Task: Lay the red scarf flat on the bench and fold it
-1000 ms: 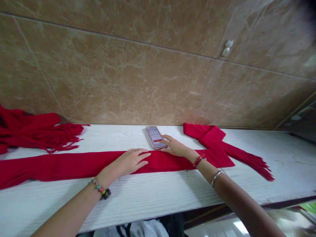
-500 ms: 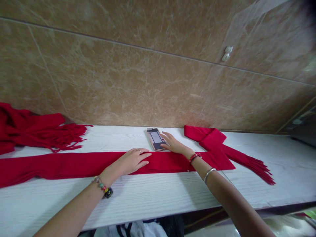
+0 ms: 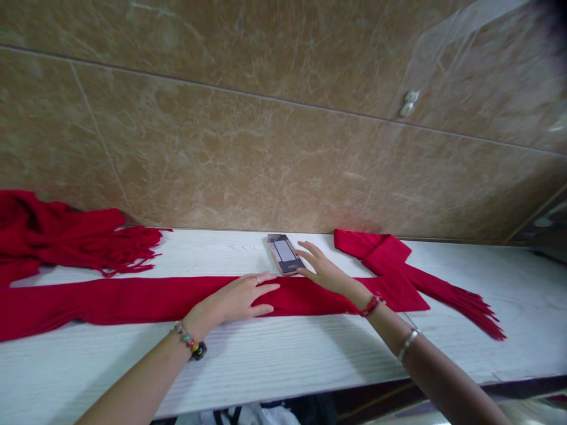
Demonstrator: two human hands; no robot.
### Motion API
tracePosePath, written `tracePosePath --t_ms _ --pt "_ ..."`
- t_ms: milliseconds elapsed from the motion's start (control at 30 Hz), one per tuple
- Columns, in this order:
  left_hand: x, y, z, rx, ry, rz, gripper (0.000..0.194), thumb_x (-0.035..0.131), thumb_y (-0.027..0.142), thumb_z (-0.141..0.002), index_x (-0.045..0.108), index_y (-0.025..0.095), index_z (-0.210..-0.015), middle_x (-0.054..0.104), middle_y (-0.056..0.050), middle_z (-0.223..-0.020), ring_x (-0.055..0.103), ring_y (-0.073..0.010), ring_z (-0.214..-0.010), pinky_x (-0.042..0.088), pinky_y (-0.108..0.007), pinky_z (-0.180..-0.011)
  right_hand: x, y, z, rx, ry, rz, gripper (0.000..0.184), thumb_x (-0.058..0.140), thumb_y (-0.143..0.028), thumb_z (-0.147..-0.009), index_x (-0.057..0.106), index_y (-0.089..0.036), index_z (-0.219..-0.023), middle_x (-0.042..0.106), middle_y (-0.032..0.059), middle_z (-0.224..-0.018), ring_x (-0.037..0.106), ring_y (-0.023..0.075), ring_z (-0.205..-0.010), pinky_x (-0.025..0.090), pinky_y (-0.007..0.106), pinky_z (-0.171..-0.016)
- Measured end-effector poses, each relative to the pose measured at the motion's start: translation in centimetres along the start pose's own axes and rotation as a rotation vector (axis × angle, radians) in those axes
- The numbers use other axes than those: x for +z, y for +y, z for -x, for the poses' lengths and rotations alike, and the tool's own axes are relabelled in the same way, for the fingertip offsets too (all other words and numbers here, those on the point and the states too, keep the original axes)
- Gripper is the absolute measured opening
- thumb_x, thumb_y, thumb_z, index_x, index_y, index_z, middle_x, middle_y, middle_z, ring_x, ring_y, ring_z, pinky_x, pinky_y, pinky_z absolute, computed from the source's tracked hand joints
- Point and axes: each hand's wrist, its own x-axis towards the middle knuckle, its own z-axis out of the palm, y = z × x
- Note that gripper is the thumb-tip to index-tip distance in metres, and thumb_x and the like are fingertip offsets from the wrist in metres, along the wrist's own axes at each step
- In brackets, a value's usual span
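Note:
A long red scarf (image 3: 146,300) lies flattened into a strip along the white tabletop. Its right end is folded over at an angle, and a fringed tail points toward the right. My left hand (image 3: 239,297) rests on the strip with its fingers spread, wearing a ring and a beaded bracelet. Just right of a phone (image 3: 284,255) is my right hand (image 3: 325,270), its fingers apart and holding nothing. The phone lies face up behind the scarf, its screen lit. Whether the right fingertips touch the phone's edge I cannot tell.
A bunched red fringed cloth (image 3: 66,233) lies at the back left and meets the strip at the far left. Behind the white table (image 3: 266,360) rises a brown marbled wall (image 3: 248,147) with a small white hook (image 3: 409,103). Dark and pale items show below the front edge.
My right hand has drawn slightly right, away from the phone's screen. My left hand stays on the scarf with its fingers a little more spread. The view has shifted slightly.

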Motion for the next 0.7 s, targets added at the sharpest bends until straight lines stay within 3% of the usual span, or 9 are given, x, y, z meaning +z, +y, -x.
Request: tracePosePath --t_ms 67,133,267,333,433,533,700 --pt "0.0 0.3 0.2 -0.002 -0.093 0.016 0.057 0.040 0.052 -0.087 0.031 0.026 -0.137 0.025 -0.007 -0.146 0.024 -0.0231 -0.133 0.021 -0.040 -0.107 -0.7 -1.9 2.8 0.003 -0.061 -0.010 0.048 0.037 -0.041 -0.090 0.036 -0.021 -0.134 0.031 0.0115 -0.142 0.023 0.0238 -0.132 0.029 0.045 -0.105" --pt "0.2 0.5 0.3 -0.020 -0.162 0.010 0.061 0.035 0.055 -0.088 0.025 0.026 -0.139 0.020 -0.007 -0.147 0.016 -0.0254 -0.135 0.016 -0.045 -0.108 -1.0 -3.3 5.6 -0.015 -0.221 0.002 0.050 0.037 -0.042 -0.090 0.034 -0.024 -0.136 0.032 0.0094 -0.143 0.023 0.0247 -0.132 0.027 0.047 -0.105" --pt "0.8 0.5 0.4 -0.030 -0.173 -0.017 0.056 0.030 0.051 -0.091 0.023 0.025 -0.140 0.019 -0.006 -0.147 0.014 -0.0250 -0.135 0.014 -0.046 -0.107 -1.3 -3.9 8.3 -0.022 -0.394 0.015 0.051 0.033 -0.041 -0.092 0.025 -0.025 -0.140 0.028 0.0068 -0.145 0.018 0.0245 -0.134 0.018 0.051 -0.107" --pt "1.0 0.4 0.6 -0.010 -0.133 -0.021 0.055 0.031 0.051 -0.091 0.025 0.026 -0.139 0.021 -0.006 -0.147 0.015 -0.0245 -0.135 0.014 -0.046 -0.107 -1.6 -3.5 7.6 -0.023 -0.381 -0.009 0.047 0.032 -0.039 -0.093 0.031 -0.025 -0.138 0.032 0.0068 -0.143 0.023 0.0225 -0.132 0.021 0.048 -0.107" --pt "1.3 0.1 0.9 0.039 -0.052 -0.008 0.049 0.029 0.047 -0.093 0.029 0.028 -0.138 0.026 -0.004 -0.145 0.019 -0.0214 -0.134 0.014 -0.043 -0.108 -1.7 -2.6 4.4 0.034 -0.226 0.005 0.041 0.033 -0.034 -0.093 0.045 -0.020 -0.129 0.040 0.0113 -0.137 0.035 0.0219 -0.127 0.029 0.042 -0.105" --pt "1.3 -0.5 1.3 0.055 0.028 0.017 0.043 0.024 0.040 -0.095 0.033 0.028 -0.136 0.030 -0.002 -0.144 0.026 -0.0174 -0.132 0.016 -0.039 -0.108 -0.5 -2.0 0.6 0.064 -0.100 0.074 0.040 0.038 -0.033 -0.091 0.049 -0.018 -0.126 0.036 0.0152 -0.139 0.029 0.0267 -0.129 0.030 0.046 -0.104" --pt "1.3 -1.9 2.1 -0.082 0.081 -0.056 0.042 0.029 0.038 -0.094 0.040 0.022 -0.132 0.038 -0.007 -0.139 0.035 -0.0207 -0.127 0.023 -0.041 -0.106 2.3 -1.4 -2.5 0.016 -0.172 0.102 0.037 0.042 -0.038 -0.089 0.054 -0.026 -0.122 0.033 0.0108 -0.142 0.027 0.0293 -0.130 0.028 0.052 -0.102"
